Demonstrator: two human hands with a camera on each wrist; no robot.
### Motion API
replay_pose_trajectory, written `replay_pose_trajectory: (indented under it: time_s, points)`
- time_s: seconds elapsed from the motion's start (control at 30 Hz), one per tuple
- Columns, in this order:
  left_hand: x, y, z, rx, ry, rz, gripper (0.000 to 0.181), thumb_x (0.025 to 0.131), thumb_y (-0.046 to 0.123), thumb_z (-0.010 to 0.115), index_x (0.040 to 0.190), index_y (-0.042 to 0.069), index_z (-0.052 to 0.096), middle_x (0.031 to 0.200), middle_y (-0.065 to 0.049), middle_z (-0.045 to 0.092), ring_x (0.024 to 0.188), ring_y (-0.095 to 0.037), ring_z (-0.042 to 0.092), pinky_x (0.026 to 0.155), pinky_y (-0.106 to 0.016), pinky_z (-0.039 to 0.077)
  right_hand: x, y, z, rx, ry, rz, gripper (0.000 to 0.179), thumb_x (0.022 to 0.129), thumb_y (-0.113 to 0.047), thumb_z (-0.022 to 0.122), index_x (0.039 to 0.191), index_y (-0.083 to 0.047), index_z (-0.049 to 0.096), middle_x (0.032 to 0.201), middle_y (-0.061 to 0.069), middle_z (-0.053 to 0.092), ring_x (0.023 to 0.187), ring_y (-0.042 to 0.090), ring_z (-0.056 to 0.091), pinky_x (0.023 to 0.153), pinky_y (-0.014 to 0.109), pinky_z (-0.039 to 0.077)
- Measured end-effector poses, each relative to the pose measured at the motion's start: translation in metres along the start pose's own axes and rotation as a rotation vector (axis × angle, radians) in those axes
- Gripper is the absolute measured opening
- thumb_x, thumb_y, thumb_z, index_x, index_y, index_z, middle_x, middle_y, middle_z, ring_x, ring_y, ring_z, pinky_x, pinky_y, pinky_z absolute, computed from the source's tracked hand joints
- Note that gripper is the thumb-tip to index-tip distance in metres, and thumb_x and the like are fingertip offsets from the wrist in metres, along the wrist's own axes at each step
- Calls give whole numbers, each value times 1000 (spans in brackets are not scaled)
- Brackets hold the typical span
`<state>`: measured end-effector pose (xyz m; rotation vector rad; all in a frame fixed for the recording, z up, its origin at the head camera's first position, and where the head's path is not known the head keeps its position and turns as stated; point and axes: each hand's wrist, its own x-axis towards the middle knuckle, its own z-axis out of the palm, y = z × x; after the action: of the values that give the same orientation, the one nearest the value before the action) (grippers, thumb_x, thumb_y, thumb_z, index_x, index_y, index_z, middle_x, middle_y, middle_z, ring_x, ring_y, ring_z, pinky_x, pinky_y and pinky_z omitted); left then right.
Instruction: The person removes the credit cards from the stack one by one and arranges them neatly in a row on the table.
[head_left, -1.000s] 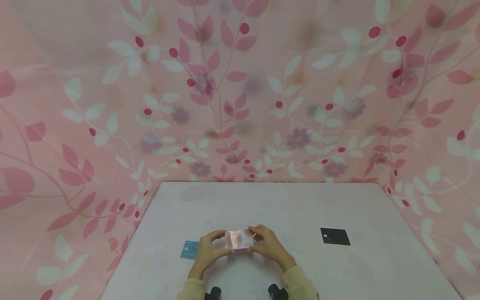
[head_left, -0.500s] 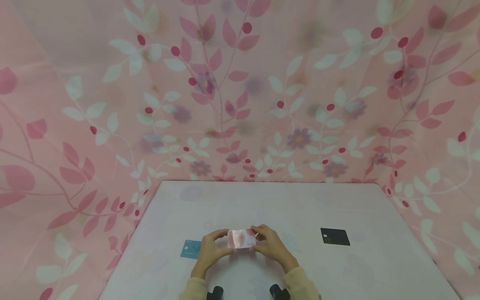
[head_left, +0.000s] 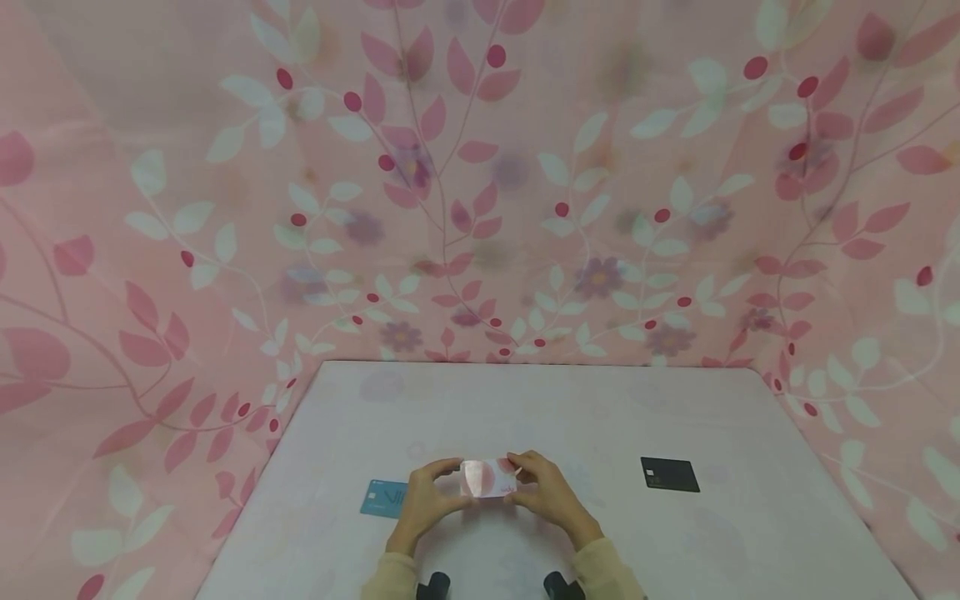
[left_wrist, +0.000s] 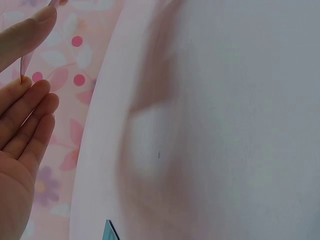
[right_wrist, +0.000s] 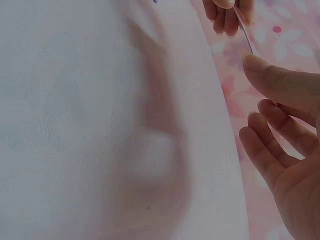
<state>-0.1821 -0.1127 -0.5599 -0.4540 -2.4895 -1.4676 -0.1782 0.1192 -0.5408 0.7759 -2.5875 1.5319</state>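
Note:
Held up above the table by both hands is a thin, glossy pink-and-white card (head_left: 489, 479), with light glinting off its left part. At the card's left end, my left hand (head_left: 427, 504) pinches it between thumb and fingers. The opposite end is pinched the same way by my right hand (head_left: 551, 498). From the side, only the card's narrow edge (right_wrist: 244, 35) shows in the right wrist view. A blue bank card (head_left: 383, 497) lies on the table beside the left hand, which covers its right end.
A black bank card (head_left: 670, 474) lies on the right part of the white table (head_left: 540, 400). Pink floral cloth (head_left: 480, 208) hangs behind and along both sides. Shadows of the hands and card fall on the tabletop.
Both hands and the pink-and-white card have shifted slightly right in the head view. More of the blue bank card now shows. The pinch at each end stays the same.

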Motion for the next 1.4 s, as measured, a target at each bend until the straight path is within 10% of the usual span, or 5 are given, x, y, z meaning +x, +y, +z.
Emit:
replay_pose_trajectory:
  time_s: [1.4]
  points:
    - [4, 11, 22, -61, -57, 5, 54, 60, 22, 88, 107, 3, 68, 103, -8, 70, 97, -26, 63, 86, -48, 50, -17, 10, -13, -27, 51, 43, 62, 70, -5, 79, 122, 15, 52, 105, 16, 59, 87, 29, 59, 81, 37, 54]
